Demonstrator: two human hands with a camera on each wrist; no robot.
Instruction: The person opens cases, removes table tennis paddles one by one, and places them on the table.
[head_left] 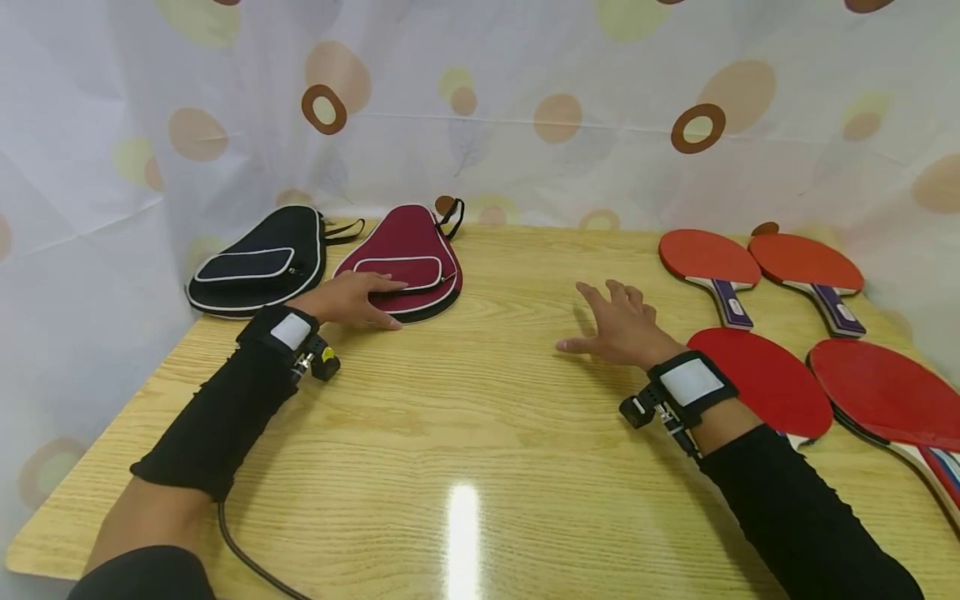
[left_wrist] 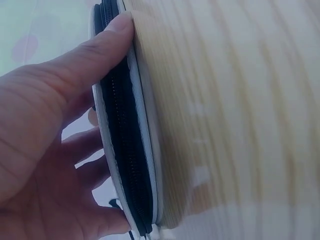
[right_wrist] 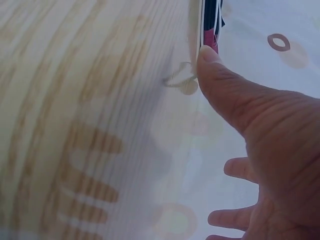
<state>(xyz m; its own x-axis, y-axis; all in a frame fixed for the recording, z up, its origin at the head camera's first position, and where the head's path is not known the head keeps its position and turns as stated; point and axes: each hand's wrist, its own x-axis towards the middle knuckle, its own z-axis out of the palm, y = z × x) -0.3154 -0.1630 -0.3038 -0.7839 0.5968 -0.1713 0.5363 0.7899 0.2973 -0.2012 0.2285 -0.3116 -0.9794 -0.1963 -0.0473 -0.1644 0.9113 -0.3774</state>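
Note:
My left hand (head_left: 348,300) lies over the near left part of a dark red table tennis racket case (head_left: 396,229) with white piping and a front pocket. Its fingers reach onto the pocket while the thumb is at the front edge. In the left wrist view, the thumb (left_wrist: 107,45) extends along the black zipped side (left_wrist: 122,110) of a case, with the other fingers spread beyond it. Above the middle right of the table, my right hand (head_left: 626,329) is held with fingers spread and nothing in it; the right wrist view shows its thumb (right_wrist: 225,82) apart from the tabletop.
A black racket case (head_left: 255,258) lies left of the red one. On the right are several red table tennis bats: two farther ones (head_left: 708,257) (head_left: 806,260) and two nearer ones (head_left: 765,379) (head_left: 885,392). A patterned curtain (head_left: 510,167) hangs behind the wooden table (head_left: 450,417).

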